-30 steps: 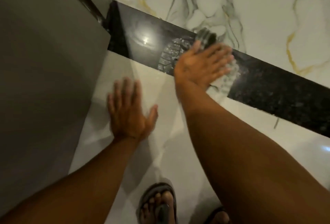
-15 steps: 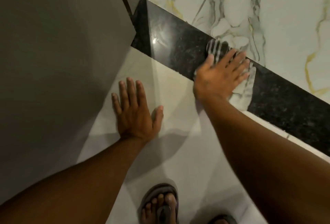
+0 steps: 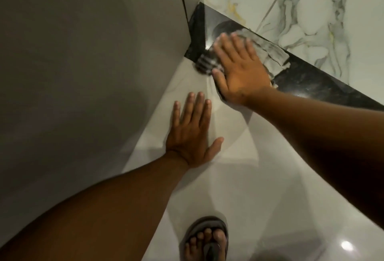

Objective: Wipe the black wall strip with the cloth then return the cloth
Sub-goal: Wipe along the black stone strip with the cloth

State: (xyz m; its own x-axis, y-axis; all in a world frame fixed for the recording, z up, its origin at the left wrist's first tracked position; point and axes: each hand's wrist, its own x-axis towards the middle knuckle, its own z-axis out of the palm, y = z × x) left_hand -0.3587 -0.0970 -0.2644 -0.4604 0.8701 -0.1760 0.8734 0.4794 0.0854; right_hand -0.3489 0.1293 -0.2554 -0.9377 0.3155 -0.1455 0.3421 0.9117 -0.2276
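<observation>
- Now the right hand (image 3: 241, 71) lies flat, fingers spread, pressing the cloth (image 3: 268, 53) on the black wall strip (image 3: 311, 82), near its left end at the corner.
- The left hand (image 3: 193, 134) rests open and empty on the pale tile (image 3: 239, 156), near the right hand.

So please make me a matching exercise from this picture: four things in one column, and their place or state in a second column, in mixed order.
Column one:
1. right hand
2. left hand
3. cloth
4. sandal

Column two:
a. on a foot, at the bottom edge of the view
b. spread flat on the pale surface, holding nothing
c. pressed flat on the cloth
d. lying against the black wall strip, near the corner

Pairs: 1-c, 2-b, 3-d, 4-a
</observation>
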